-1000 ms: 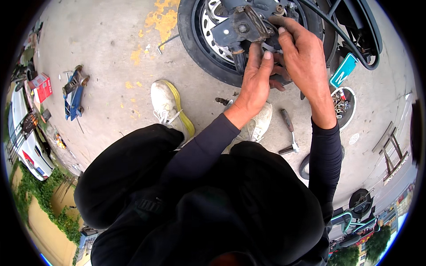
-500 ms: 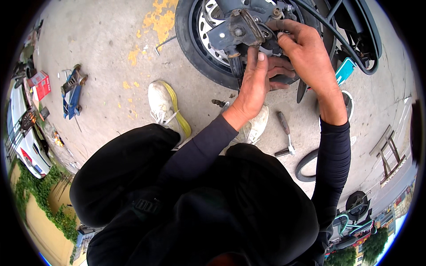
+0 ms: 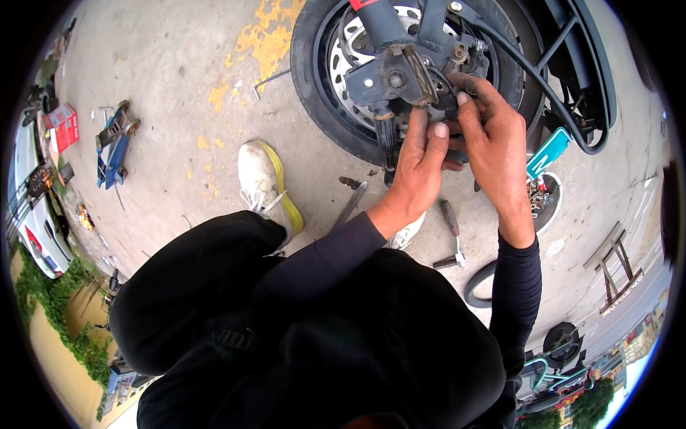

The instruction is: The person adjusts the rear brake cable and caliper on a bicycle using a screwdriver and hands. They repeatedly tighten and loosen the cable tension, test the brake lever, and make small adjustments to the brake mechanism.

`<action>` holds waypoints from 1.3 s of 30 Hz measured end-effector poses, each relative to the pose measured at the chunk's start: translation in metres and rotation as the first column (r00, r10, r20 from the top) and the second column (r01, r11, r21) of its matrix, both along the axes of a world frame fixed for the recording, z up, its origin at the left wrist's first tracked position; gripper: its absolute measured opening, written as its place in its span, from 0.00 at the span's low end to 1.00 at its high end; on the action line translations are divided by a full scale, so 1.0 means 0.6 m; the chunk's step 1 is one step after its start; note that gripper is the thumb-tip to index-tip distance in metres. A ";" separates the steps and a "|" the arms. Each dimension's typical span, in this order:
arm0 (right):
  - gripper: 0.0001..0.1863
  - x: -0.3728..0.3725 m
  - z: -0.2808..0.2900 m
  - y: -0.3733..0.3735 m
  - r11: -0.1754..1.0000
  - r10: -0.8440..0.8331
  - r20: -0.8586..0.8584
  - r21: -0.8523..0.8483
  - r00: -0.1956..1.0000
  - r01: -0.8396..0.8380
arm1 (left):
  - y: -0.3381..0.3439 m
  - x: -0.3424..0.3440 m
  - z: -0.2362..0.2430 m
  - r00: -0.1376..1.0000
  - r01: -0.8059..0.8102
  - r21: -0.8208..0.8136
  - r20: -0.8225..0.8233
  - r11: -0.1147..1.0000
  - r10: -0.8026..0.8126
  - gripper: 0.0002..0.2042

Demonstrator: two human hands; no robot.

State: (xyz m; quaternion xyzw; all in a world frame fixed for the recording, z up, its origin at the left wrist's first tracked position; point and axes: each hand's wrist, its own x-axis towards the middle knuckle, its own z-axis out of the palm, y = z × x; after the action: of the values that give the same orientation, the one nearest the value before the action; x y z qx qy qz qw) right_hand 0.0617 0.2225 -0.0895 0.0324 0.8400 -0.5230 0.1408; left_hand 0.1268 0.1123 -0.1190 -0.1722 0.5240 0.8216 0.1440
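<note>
A wheel with a black tyre (image 3: 309, 100) and a perforated metal disc (image 3: 339, 64) is in front of me at the top of the view. Over it sits a dark metal bracket (image 3: 375, 84) with a bolt in its face and a black ribbed peg (image 3: 386, 134) below. My left hand (image 3: 416, 175) is under the bracket's right end, forefinger up against it, thumb and fingers closed round a dark part mostly hidden. Beside it, my right hand (image 3: 499, 139) pinches with thumb and forefinger near a black cable (image 3: 443, 80); what lies between the fingertips is hidden.
On the concrete lie a hammer (image 3: 450, 218), a curved metal tool (image 3: 350, 204), an L-shaped bar (image 3: 271, 82) and a black rubber ring (image 3: 475, 289). A basin (image 3: 550, 214) of small parts stands right, under a teal plate (image 3: 549, 152). Far left are a blue jack (image 3: 113, 154) and red box (image 3: 64, 132).
My view has shifted, so the wheel and bracket sit lower and more of the tubes above shows. Both hands stay at the same spot; my right hand has drawn in closer to the left.
</note>
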 end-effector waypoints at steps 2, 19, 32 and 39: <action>0.12 0.001 0.007 -0.007 0.985 0.063 -0.077 0.166 0.995 -0.049 | 0.000 -0.002 -0.004 1.000 -0.010 -0.014 -0.016 1.000 0.010 0.20; 0.10 -0.020 0.025 -0.017 0.888 0.204 -0.048 0.430 0.978 -0.164 | -0.009 0.005 -0.009 1.000 0.017 0.034 0.002 0.999 -0.017 0.27; 0.21 0.068 0.017 0.030 0.893 -0.118 0.035 0.441 0.992 0.090 | -0.008 -0.006 0.002 0.993 -0.032 0.056 0.113 0.998 0.026 0.18; 0.22 0.084 -0.013 0.007 0.949 -0.052 -0.011 0.310 0.999 0.053 | 0.000 -0.016 0.011 0.958 -0.147 0.042 0.254 0.988 0.132 0.16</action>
State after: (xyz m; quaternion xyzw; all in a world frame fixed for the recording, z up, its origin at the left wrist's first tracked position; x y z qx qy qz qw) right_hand 0.1119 0.2264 -0.0972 0.0756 0.9108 -0.3881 0.1188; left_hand 0.1169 0.1122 -0.1123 -0.3068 0.4629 0.8168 0.1560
